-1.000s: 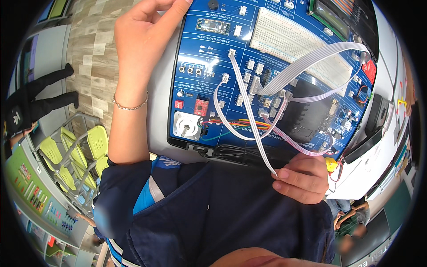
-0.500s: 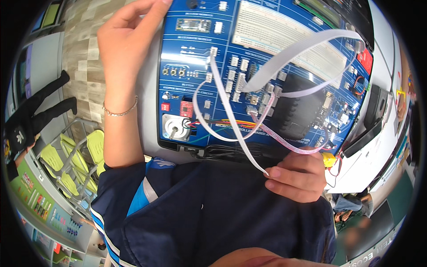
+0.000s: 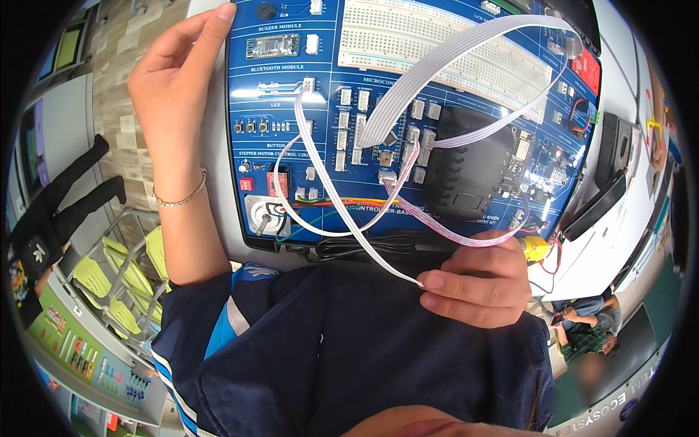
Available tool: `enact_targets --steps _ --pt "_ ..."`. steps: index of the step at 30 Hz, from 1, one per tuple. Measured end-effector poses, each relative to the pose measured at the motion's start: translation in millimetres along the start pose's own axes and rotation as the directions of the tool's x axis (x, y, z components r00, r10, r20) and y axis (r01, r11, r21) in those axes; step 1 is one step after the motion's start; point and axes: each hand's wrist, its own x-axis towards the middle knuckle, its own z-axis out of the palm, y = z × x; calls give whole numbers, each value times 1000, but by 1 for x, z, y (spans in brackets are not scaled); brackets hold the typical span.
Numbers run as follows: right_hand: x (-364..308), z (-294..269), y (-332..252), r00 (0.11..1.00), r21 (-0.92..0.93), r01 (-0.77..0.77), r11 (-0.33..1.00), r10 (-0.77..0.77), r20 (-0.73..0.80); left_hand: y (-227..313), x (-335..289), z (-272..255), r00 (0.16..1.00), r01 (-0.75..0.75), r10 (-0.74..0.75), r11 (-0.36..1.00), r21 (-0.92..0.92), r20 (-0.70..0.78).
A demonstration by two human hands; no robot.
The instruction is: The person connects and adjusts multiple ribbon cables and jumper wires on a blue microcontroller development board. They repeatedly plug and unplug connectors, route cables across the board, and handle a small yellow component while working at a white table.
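A blue electronics trainer board (image 3: pixel 246 74) in a black case lies before me. My left hand (image 3: pixel 175 84) is at the case's far left edge, thumb and curled fingers closed on the rim. My right hand (image 3: pixel 480 284) is near the front edge, pinching the loose end of a thin white ribbon cable (image 3: pixel 331 186). That cable's other end sits in a white socket (image 3: pixel 309 85) by the LED section. The fingertips partly cover the pinched end. Another thin cable (image 3: pixel 284 200) loops from the button section toward the middle sockets.
A wide grey ribbon cable (image 3: pixel 451 58) arches over the white breadboard (image 3: pixel 393 36). A black battery holder (image 3: pixel 466 164) and a yellow motor (image 3: pixel 535 249) are at the right. Black cord (image 3: pixel 357 249) lies along the front edge. Green chairs (image 3: pixel 120 255) stand leftward; people sit at lower right.
The board and my left hand have shifted leftward in view. My right hand has moved slightly left, still pinching the cable end.
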Motion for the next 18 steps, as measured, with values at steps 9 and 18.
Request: enact_targets --steps 9,18 --pt "-2 -3 6 996 70 61 996 -65 57 3 -2 -1 1000 0 0 1000 17 -10" --pt "-3 -3 6 998 84 38 996 -43 53 0 0 -1 1000 -11 11 1000 15 -7"
